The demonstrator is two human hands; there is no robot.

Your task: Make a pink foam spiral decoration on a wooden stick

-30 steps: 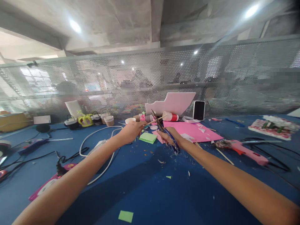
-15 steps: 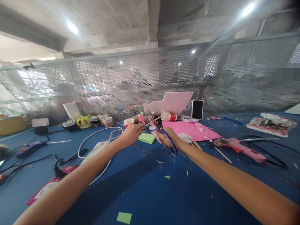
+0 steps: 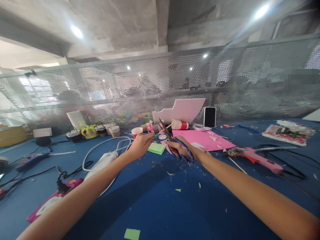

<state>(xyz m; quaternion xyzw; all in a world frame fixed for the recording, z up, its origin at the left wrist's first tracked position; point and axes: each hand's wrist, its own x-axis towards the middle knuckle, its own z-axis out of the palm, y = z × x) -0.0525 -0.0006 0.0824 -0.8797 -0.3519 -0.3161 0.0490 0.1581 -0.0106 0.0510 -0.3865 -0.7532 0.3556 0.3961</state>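
My left hand [image 3: 142, 144] is closed in a pinch on a thin wooden stick [image 3: 168, 127], which points right and slightly up. A small teal-green bit shows on the stick close to my fingertips. My right hand [image 3: 179, 145] grips a pair of scissors [image 3: 166, 130] with dark blades and blue handles. The blades point up and to the left and cross the stick's line; whether they touch it I cannot tell. Below the stick lies a stack of light green paper [image 3: 157, 148], and pink paper [image 3: 207, 139] spreads behind my right hand.
A pink glue gun [image 3: 261, 160] lies at right, near a loose stick [image 3: 237, 165]. Red-and-white paper cups [image 3: 137, 132] and a phone [image 3: 209, 117] stand at the back. At left are a white power strip [image 3: 101, 164], cables and a magenta box [image 3: 53, 201]. Paper scraps dot the blue table.
The scissors' handles have spread wider apart in my right hand. My left hand still pinches the stick in nearly the same place.
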